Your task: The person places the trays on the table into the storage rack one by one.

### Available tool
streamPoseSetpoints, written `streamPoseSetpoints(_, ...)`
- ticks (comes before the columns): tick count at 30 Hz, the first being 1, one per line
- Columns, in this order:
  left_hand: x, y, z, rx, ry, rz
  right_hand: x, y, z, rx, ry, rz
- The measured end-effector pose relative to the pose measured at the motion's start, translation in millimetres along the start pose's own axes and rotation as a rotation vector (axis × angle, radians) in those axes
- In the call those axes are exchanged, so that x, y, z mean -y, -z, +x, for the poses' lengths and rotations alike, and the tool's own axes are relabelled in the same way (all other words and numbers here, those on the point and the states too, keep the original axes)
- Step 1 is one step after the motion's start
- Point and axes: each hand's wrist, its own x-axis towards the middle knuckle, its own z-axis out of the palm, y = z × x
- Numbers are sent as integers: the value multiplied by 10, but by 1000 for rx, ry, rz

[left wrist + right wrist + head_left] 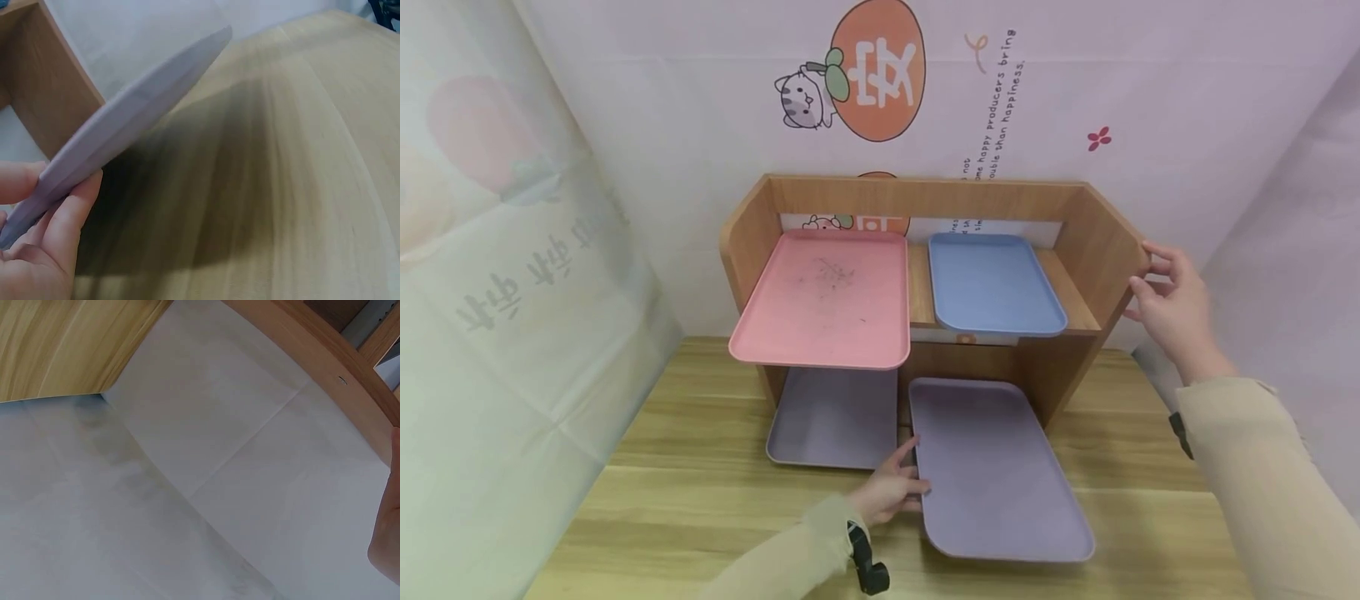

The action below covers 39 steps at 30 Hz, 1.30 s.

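Note:
My left hand (pixel 887 490) pinches the left edge of a purple tray (pixel 1000 475), thumb on top and fingers beneath. In the left wrist view the tray (pixel 134 115) is tilted, its far end above the table and a shadow below. The tray's back end reaches the lower right compartment of a wooden shelf (pixel 925 197). My right hand (pixel 1176 308) grips the front edge of the shelf's right side panel. In the right wrist view only part of the hand (pixel 387 519) shows, against the panel.
A pink tray (pixel 823 308) with dark marks and a blue tray (pixel 996 283) lie on the upper shelf, both jutting forward. Another purple tray (pixel 838 417) is at the lower left. The shelf stands on a wood-grain table (pixel 647 483), with printed cloth (pixel 700 100) around it.

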Motion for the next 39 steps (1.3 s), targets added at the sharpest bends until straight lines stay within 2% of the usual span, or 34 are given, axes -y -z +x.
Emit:
streamPoseSetpoints(7, 126, -13, 116, -50, 6, 38, 2, 2, 1, 1, 4, -20)
streamPoseSetpoints(12, 145, -52, 214, -79, 1, 57, -1, -5, -2, 5, -2, -32)
streamPoseSetpoints(19, 155, -125, 324, -163, -15, 204, -5, -6, 15, 1, -8, -46)
streamPoseSetpoints(26, 155, -126, 436, -238, -40, 275, 1, -1, 23, 5, -13, -58)
streamPoseSetpoints(32, 148, -114, 450, -244, -71, 251, -4, 4, 14, 13, -14, -62)
streamPoseSetpoints(39, 226, -45, 386, -139, -31, 114, 9, -25, 2, 3, -3, -38)
